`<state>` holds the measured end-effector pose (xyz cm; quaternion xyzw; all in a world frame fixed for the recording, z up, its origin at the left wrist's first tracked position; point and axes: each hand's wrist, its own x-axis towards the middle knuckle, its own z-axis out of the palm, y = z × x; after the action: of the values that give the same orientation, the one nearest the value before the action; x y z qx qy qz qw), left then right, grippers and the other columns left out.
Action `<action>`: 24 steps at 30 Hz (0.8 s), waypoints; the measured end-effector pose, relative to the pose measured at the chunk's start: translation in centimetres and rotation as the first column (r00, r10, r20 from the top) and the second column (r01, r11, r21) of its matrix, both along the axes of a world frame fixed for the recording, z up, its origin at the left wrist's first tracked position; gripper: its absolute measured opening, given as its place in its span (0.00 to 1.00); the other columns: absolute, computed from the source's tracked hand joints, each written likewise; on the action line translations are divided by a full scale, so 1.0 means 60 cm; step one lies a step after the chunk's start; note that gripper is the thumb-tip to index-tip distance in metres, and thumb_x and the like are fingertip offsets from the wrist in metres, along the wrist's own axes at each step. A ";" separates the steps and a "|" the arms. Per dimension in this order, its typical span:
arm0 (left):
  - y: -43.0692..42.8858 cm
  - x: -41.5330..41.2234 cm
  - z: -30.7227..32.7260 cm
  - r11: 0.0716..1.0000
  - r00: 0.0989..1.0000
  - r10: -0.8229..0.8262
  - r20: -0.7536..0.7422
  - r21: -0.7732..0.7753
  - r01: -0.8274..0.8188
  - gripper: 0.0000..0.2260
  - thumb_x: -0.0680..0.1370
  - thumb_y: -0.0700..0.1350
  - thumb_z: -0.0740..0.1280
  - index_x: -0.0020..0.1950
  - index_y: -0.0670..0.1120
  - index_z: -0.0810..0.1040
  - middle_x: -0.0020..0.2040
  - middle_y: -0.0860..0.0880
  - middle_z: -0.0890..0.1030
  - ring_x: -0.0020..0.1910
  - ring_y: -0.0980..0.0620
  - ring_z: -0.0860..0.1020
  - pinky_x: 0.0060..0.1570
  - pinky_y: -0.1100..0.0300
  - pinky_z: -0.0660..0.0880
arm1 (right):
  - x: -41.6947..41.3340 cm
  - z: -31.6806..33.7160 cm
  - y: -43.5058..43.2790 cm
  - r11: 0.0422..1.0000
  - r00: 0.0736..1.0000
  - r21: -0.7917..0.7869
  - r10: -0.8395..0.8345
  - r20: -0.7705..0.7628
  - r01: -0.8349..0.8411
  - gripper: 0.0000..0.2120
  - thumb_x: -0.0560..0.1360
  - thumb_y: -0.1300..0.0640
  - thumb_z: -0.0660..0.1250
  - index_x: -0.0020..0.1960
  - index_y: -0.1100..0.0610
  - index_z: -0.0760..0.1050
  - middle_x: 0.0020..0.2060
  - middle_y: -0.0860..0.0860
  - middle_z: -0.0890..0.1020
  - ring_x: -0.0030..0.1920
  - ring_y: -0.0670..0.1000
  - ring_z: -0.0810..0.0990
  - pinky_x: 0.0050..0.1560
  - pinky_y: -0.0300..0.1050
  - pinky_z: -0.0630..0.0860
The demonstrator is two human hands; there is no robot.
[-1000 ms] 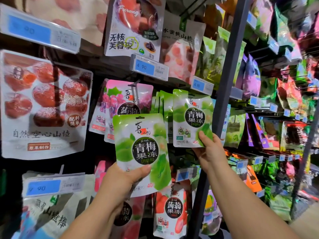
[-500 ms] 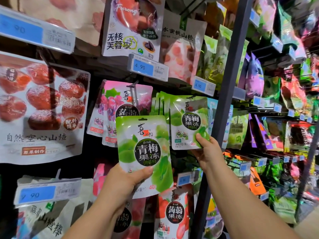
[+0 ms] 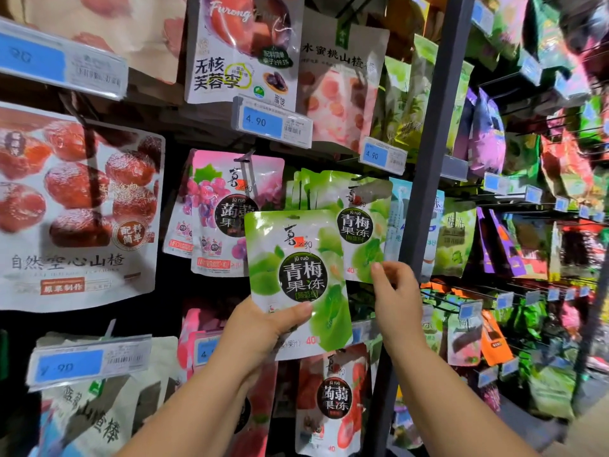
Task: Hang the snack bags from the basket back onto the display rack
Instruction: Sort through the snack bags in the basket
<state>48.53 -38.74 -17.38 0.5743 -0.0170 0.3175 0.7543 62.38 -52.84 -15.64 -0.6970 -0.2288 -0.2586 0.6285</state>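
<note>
Left hand (image 3: 263,328) up at the display rack, gripping a green plum jelly bag (image 3: 296,278) by its lower edge: thumb laid across the front just under the black round label, the other fingers out of sight behind the pack. Bag upright, face toward me, the punched hole at its top free of any peg. It sits in front of the rack, covering the right lower part of a purple grape jelly bag (image 3: 227,212) and the left lower corner of a matching green bag (image 3: 359,225) that hangs on its hook at the front of a row of the same green packs (image 3: 301,189). Right hand (image 3: 398,301) is just beside that hanging bag, thumb tip at its lower right corner, the other fingers loosely curled; cannot tell whether I have the corner pinched or am only touching it. The dark rack upright (image 3: 425,192) runs just right of this hand. Below the bag I hold, a red jelly bag (image 3: 333,400) hangs on the next row down. Above the purple bag, a blue price tag reading 4.90 (image 3: 270,122); a second 4.90 tag (image 3: 382,156) above the green row. Far left, a large hawthorn bag (image 3: 75,206) with red fruit on it. Right of the upright, more hanging packs, blurred.
</note>
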 end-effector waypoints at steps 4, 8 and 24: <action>-0.015 0.010 0.015 0.998 0.999 -0.025 -0.026 0.056 0.027 0.11 0.68 0.35 0.77 0.47 0.42 0.81 0.35 0.47 0.84 0.32 0.51 0.81 0.33 0.64 0.77 | -0.036 -0.007 -0.007 0.906 0.901 0.030 0.423 -0.094 -0.422 0.08 0.81 0.53 0.62 0.48 0.50 0.79 0.40 0.41 0.82 0.45 0.45 0.79 0.51 0.44 0.76; -0.042 0.022 0.046 0.994 0.996 -0.073 -0.047 0.079 0.077 0.08 0.75 0.30 0.69 0.45 0.43 0.76 0.23 0.55 0.76 0.19 0.63 0.70 0.21 0.73 0.66 | -0.029 -0.016 -0.015 0.822 0.807 -0.009 0.557 -0.195 -0.569 0.24 0.78 0.43 0.66 0.70 0.52 0.70 0.62 0.46 0.79 0.61 0.44 0.79 0.64 0.47 0.76; -0.087 0.100 0.115 0.976 0.991 0.075 -0.107 0.214 -0.050 0.21 0.71 0.43 0.78 0.59 0.48 0.72 0.48 0.50 0.83 0.44 0.52 0.82 0.43 0.59 0.79 | 0.020 0.013 -0.041 0.797 0.823 0.269 0.567 -0.028 -0.540 0.45 0.61 0.38 0.79 0.73 0.47 0.65 0.62 0.48 0.80 0.61 0.51 0.81 0.64 0.62 0.75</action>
<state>54.53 -43.97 -10.46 0.6685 0.0110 0.3041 0.6786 63.55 -55.31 -14.88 -0.5276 -0.3543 -0.0524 0.7703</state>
